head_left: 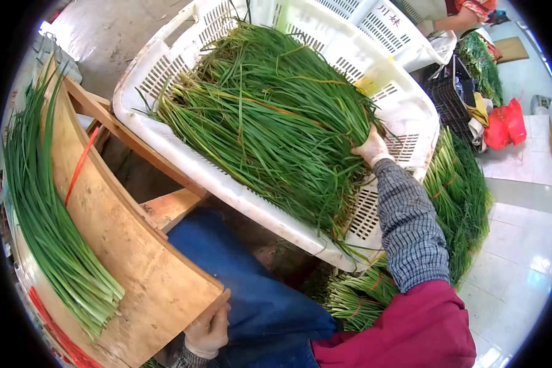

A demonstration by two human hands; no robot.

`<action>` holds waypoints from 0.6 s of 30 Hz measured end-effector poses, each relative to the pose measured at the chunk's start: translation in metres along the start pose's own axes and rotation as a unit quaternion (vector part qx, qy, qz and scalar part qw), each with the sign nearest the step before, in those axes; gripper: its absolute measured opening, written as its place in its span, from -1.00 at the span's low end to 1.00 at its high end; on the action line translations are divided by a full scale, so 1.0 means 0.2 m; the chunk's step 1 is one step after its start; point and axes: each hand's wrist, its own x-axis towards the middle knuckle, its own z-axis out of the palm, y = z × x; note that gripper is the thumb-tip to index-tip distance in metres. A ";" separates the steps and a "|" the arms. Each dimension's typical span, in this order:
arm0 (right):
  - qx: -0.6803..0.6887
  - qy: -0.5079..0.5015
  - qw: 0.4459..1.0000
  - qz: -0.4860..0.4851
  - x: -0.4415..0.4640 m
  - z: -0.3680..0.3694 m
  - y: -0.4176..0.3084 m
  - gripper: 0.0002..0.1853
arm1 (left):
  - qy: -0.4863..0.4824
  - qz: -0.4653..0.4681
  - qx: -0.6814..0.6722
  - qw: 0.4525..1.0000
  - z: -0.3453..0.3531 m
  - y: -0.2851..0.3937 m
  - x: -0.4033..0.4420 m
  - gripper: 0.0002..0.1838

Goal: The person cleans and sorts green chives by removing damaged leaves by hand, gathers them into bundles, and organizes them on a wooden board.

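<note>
A large heap of loose garlic chives [270, 122] fills the white slotted crate [276, 227] in front of me. My right hand [372, 149], in a thin pale glove, grips the chives at the crate's right end, its fingertips partly hidden among the leaves. My left hand [208, 326], also gloved, is curled against the near corner of the wooden board [147, 288]. Lying along that board is a separate bunch of chives [52, 221], cut ends toward me. One red tie [81, 165] rests beside the bunch.
More red ties [58, 331] hang at the board's lower left. Tied chive bundles [454, 196] lie on the floor right of the crate, with others [359, 297] below it. Behind are another white crate [374, 27], a dark crate [448, 95], a red bag [506, 124] and another person's arm [457, 21].
</note>
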 end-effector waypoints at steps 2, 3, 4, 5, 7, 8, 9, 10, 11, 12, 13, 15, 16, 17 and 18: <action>-0.091 -0.017 0.994 0.057 -0.02 -0.08 -0.09 -0.13 | 0.014 0.018 -0.006 1.000 0.00 -0.02 0.00 -0.73; -0.109 -0.013 0.994 0.028 0.01 -0.10 -0.09 -0.22 | 0.019 0.026 -0.006 0.999 -0.01 -0.02 -0.01 -0.72; -0.129 -0.011 0.992 0.001 0.05 -0.15 -0.06 -0.30 | 0.022 0.033 -0.008 0.999 -0.01 -0.02 -0.01 -0.72; -0.136 -0.039 0.990 -0.023 0.06 -0.25 -0.09 -0.46 | 0.024 0.039 -0.011 0.999 -0.01 -0.03 -0.01 -0.72; -0.176 -0.028 0.982 -0.060 0.03 -0.44 -0.21 -0.59 | 0.028 0.035 -0.027 0.999 -0.01 -0.03 -0.02 -0.72; -0.196 -0.037 0.979 -0.045 0.02 -0.54 -0.27 -0.60 | 0.031 0.036 -0.036 0.998 -0.01 -0.04 -0.02 -0.72; -0.196 -0.053 0.978 -0.051 0.05 -0.61 -0.30 -0.62 | 0.032 0.048 -0.024 0.998 -0.01 -0.05 -0.02 -0.71; -0.195 -0.069 0.977 -0.057 0.05 -0.67 -0.33 -0.64 | 0.031 0.046 -0.030 0.998 -0.01 -0.04 -0.02 -0.71; -0.121 -0.115 0.986 -0.007 -0.06 -0.76 -0.47 -0.64 | 0.031 0.043 -0.035 0.998 -0.01 -0.04 -0.02 -0.71; -0.156 -0.082 0.984 -0.020 -0.07 -0.79 -0.50 -0.64 | 0.031 0.041 -0.039 0.998 -0.01 -0.04 -0.03 -0.71; -0.130 -0.101 0.986 -0.006 -0.11 -0.80 -0.54 -0.64 | 0.035 0.052 -0.041 0.997 -0.01 -0.05 -0.03 -0.71; -0.072 -0.131 0.989 0.019 -0.22 -0.81 -0.61 -0.65 | 0.047 0.070 -0.046 0.995 -0.01 -0.06 -0.03 -0.71; -0.041 -0.141 0.989 0.028 -0.35 -0.81 -0.67 -0.66 | 0.054 0.078 -0.048 0.994 -0.01 -0.06 -0.04 -0.71; -0.177 -0.104 0.979 -0.017 -0.43 -0.81 -0.70 -0.69 | 0.060 0.085 -0.054 0.993 -0.01 -0.06 -0.04 -0.72; -0.169 -0.100 0.980 0.023 -0.58 -0.82 -0.75 -0.71 | 0.065 0.091 -0.056 0.992 -0.01 -0.08 -0.05 -0.72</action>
